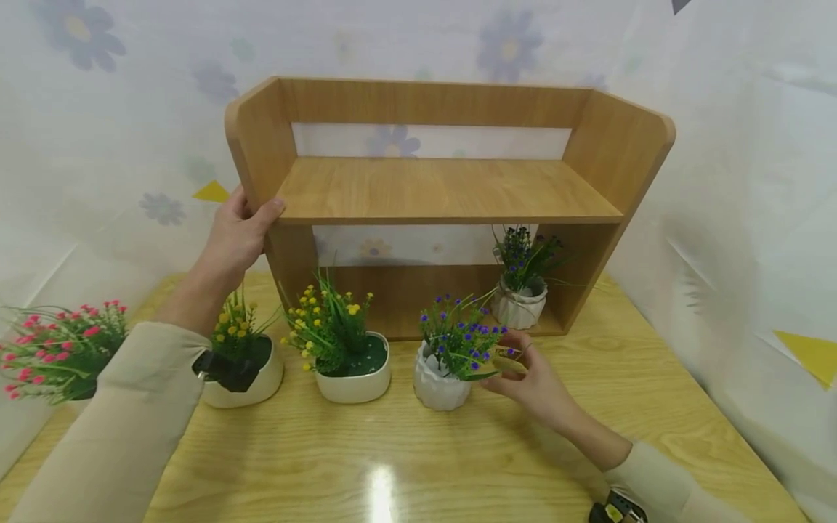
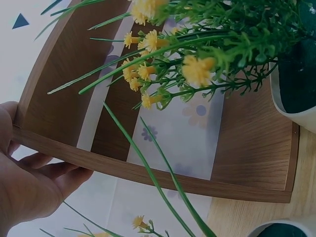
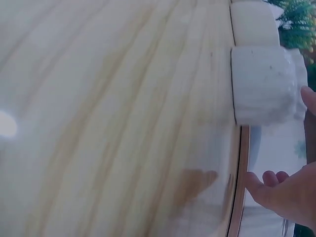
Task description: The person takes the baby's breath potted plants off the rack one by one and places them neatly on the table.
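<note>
Left hand: my left hand (image 1: 237,234) grips the left side panel of the wooden shelf (image 1: 431,190), thumb curled onto the front edge at the level of the upper board, fingers wrapped behind the panel. In the left wrist view the palm (image 2: 24,192) lies against that panel's edge.

Right hand: my right hand (image 1: 532,381) is loosely curled beside the purple flower pot (image 1: 441,383), fingertips among its blooms on the side away from my left hand; I cannot tell whether it pinches a stem or only touches the foliage. In the right wrist view the fingertips (image 3: 269,180) show just past the ribbed white pot (image 3: 264,84).

Purple flower pot: it stands on the table (image 1: 405,465) just in front of the shelf, right at my right hand's fingers, upright, white and ribbed.

Shelf: it stands upright at the back of the table, two tiers, the upper board bare. Beyond my right hand, in the lower compartment near its far corner, sits a second purple plant (image 1: 521,280) in a white pot.

Between my hands: a yellow flower pot (image 1: 343,356) in a white squarish planter stands on the table, near the purple one but apart from it.

Under my left forearm: another yellow plant (image 1: 242,359) in a white pot, partly covered by my sleeve (image 1: 137,421).

Outside my left arm: a pink flowering plant (image 1: 55,349) at the table's edge.
</note>
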A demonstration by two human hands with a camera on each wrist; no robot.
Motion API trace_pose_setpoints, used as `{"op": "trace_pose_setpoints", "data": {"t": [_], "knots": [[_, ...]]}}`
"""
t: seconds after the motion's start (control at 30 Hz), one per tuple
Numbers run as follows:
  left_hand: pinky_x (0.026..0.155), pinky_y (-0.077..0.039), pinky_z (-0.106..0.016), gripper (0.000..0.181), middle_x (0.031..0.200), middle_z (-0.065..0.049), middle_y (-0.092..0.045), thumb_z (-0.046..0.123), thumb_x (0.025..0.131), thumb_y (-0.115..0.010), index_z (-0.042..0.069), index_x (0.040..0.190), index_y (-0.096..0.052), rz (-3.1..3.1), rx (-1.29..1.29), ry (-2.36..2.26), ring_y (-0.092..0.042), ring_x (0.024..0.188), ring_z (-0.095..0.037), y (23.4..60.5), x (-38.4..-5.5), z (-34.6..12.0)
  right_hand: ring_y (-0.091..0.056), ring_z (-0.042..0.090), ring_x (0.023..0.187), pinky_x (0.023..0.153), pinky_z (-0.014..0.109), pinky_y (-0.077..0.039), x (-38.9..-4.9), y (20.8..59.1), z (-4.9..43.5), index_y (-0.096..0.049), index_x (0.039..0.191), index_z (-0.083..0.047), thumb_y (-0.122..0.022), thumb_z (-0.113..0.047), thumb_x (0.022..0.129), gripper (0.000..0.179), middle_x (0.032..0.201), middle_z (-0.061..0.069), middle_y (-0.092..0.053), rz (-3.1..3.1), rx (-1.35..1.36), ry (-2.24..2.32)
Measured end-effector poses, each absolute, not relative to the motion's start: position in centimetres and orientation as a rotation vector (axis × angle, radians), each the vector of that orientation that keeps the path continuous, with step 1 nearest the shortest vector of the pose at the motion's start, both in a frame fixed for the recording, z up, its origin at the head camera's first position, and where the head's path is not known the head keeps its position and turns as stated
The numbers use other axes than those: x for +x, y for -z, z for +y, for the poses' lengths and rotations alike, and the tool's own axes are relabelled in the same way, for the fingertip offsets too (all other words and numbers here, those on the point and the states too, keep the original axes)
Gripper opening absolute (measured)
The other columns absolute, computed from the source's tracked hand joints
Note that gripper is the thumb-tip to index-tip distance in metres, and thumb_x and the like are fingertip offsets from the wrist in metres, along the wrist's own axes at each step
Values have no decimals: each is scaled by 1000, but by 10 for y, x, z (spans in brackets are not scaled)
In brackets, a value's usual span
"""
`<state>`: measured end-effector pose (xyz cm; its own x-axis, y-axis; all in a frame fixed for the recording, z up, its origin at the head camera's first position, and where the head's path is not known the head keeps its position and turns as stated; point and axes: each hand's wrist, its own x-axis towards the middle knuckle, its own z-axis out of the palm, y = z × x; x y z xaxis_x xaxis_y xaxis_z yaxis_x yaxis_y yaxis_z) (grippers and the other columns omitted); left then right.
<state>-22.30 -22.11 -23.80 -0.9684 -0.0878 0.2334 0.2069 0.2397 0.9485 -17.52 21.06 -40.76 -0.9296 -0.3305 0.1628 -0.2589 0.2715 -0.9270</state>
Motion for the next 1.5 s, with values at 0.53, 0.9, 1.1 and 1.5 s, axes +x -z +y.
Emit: {"op": "trace_pose_setpoints", "data": {"t": [0.53, 0.9, 1.1, 1.5], "knots": [[110, -35, -61, 64, 160, -15, -31, 40, 104, -53, 31, 160, -25, -2275, -81, 1802, -39, 139, -38, 238, -221, -225, -44, 35, 126, 91, 16, -49, -199, 405, 257, -37, 143, 7, -75, -6, 91, 66, 141, 22, -42, 2703, -416, 1925], [109, -35, -62, 64, 161, -15, -29, 40, 104, -52, 30, 161, -23, -2292, -78, 1779, -38, 140, -39, 238, -220, -227, -38, 44, 135, 96, 24, -49, -223, 408, 263, -24, 156, 1, -79, -20, 90, 88, 155, 24, -30, 2773, -277, 1853], [109, -35, -62, 64, 161, -17, -29, 39, 104, -52, 30, 161, -24, -2278, -92, 1797, -38, 140, -40, 238, -218, -229, -34, 45, 140, 111, 55, -35, -240, 409, 256, -13, 157, 4, -79, -21, 90, 97, 156, 28, -27, 2735, -237, 1860], [109, -35, -62, 64, 161, -16, -30, 39, 104, -53, 30, 161, -24, -2279, -83, 1796, -38, 140, -40, 239, -218, -231, -33, 40, 139, 114, 53, -31, -268, 404, 244, -18, 155, 4, -78, -26, 90, 94, 153, 27, -30, 2764, -200, 1812]]}}
